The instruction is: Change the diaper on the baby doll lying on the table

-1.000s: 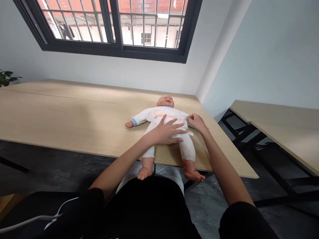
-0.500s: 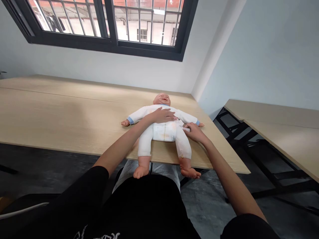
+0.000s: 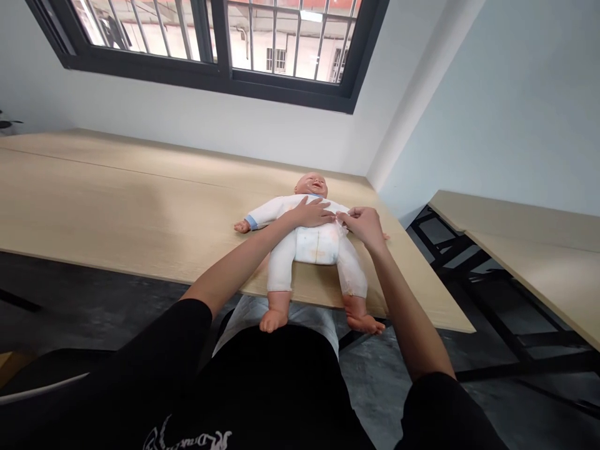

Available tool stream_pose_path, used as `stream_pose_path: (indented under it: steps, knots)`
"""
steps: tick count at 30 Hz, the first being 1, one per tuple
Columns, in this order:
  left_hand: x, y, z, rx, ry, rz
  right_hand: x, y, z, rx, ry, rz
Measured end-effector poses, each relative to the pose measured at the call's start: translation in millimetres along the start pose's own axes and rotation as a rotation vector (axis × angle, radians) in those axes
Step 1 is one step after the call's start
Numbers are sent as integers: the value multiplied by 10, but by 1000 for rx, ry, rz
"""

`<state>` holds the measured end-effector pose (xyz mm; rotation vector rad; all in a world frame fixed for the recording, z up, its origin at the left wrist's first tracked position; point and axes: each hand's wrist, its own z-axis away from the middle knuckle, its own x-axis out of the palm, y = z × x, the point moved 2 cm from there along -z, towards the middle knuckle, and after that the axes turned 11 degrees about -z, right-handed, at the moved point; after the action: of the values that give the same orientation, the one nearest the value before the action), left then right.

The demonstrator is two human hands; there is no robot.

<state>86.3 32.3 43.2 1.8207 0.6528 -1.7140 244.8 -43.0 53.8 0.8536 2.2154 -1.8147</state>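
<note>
A baby doll (image 3: 276, 207) in a white suit with blue cuffs lies on its back, its feet hanging over the table's front edge. Around its hips is a white diaper (image 3: 316, 245). My left hand (image 3: 312, 213) rests flat across the doll's belly at the diaper's upper edge, fingers stretched out. Close to those fingertips, my right hand (image 3: 363, 224) is closed in a pinch on the diaper's side tab, at the waist. The tab itself is mostly hidden by the fingers.
The doll lies near the right end of a light wooden table (image 3: 140, 206). A barred window (image 3: 281, 44) is in the wall behind. To the right stands another table (image 3: 525, 250) with black legs, a gap between the two.
My right hand has moved up and inward, bringing the diaper tab from beside the doll's hip to the front of the waist. My left hand stays on the belly. The view has shifted slightly.
</note>
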Motion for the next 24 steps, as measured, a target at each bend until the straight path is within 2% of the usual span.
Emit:
stream_pose_path:
  steps: [4, 8, 10, 13, 15, 17, 19, 20, 22, 24]
  knots:
    - [49, -17, 16, -10, 44, 11, 271, -303, 115, -157, 78, 377]
    - [100, -23, -1, -40, 141, 114, 543, -319, 343, -256, 22, 634]
    - [103, -29, -28, -86, 240, 258, 660, -284, 467, -314, -27, 666]
    - [72, -92, -12, -175, 456, 516, 752, -269, 596, -473, -94, 646]
    - [50, -188, 99, -242, 600, 609, 743, -271, 614, -527, -203, 578]
    - [58, -328, 306, -346, 673, 609, 685, -267, 592, -529, -320, 456]
    - [110, -482, 570, -478, 617, 527, 603, -246, 559, -514, -361, 302]
    - [151, -548, 703, -533, 536, 465, 564, -226, 545, -505, -353, 224]
    - [240, -636, 934, -568, 381, 379, 504, -171, 533, -502, -312, 105]
    - [311, -660, 1085, -560, 297, 349, 476, -113, 539, -531, -281, 54]
